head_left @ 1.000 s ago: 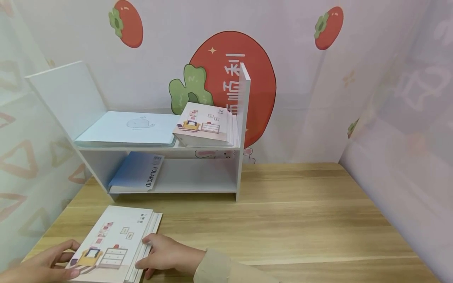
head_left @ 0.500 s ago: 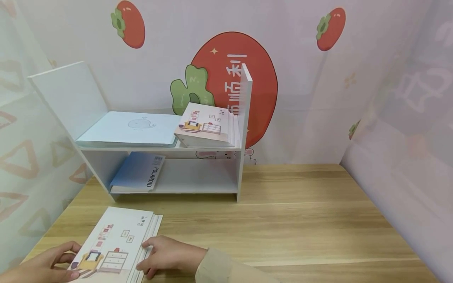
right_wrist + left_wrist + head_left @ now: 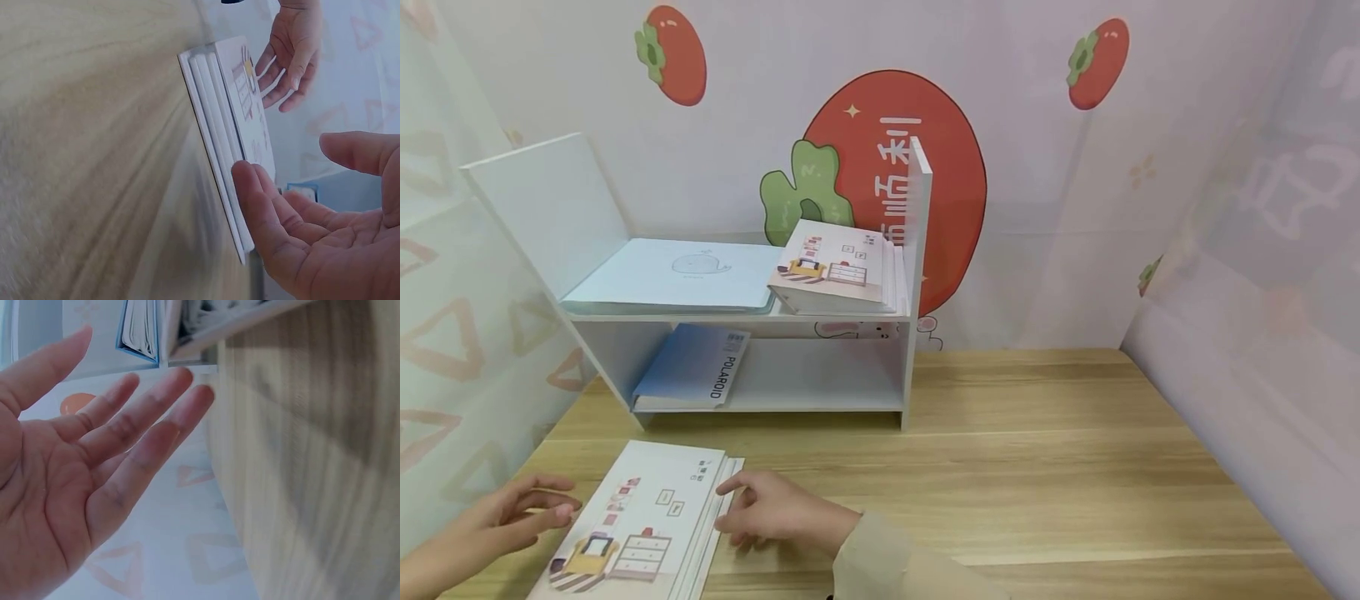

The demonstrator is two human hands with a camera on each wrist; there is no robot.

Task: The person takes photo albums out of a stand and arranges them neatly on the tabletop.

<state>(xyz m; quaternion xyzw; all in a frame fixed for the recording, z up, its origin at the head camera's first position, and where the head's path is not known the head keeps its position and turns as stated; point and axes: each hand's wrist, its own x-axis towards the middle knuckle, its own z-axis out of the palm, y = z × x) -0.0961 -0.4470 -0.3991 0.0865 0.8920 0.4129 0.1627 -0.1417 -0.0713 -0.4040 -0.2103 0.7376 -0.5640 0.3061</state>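
Observation:
A thick white photo album [image 3: 632,525] with a room drawing on its cover lies flat on the table at the front left. My left hand [image 3: 512,521] hovers at its left edge, fingers spread and loosely bent, holding nothing. Across the album, by its spine side, my right hand [image 3: 782,512] has its fingers relaxed and grips nothing. From the left wrist view, the open left palm [image 3: 69,481] stands apart from the album [image 3: 237,319]. In the right wrist view, the right hand's fingertips [image 3: 245,172] are close to the album's side [image 3: 215,106]; whether they touch it I cannot tell.
Behind the album stands a white two-tier shelf [image 3: 919,283]. Its upper tier carries a pale blue whale-print album [image 3: 677,271] and a similar room-print album [image 3: 831,262]. Below lies a blue "POLAROID" album [image 3: 692,367]. Wooden table [image 3: 1037,467] extends rightward; printed cloth walls [image 3: 1022,167] surround it.
Both hands have let go of the white album. The left hand has risen and moved slightly away from its edge; the right has drawn back a little to the right. The album stays put.

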